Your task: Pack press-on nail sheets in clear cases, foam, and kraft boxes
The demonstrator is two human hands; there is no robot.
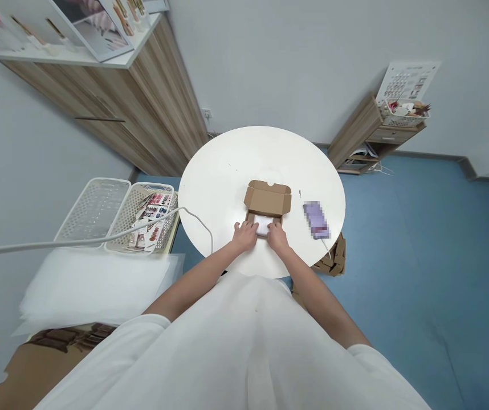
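Observation:
A small brown cardboard box (267, 199) lies on the round white table (261, 151) with its lid raised away from me. A white wrapped packet (263, 225) sits inside it. At the box's left side, my left hand (245, 236) is bent, its fingertips on the packet's left edge. Opposite it, my right hand (277, 236) has curled fingers on the packet's right edge. Both hands partly hide the near wall of the box. A purple, pixelated phone-like thing (317, 220) lies to the right, with a white cable at its lower end.
White baskets (118, 181) stand left of the table, one holding printed cards (153, 219). Translucent sheets (90, 285) are stacked nearer me. A white cable (142, 226) crosses onto the table. Flattened cardboard (334, 259) lies below right. Wooden cabinets (142, 102) stand along the wall.

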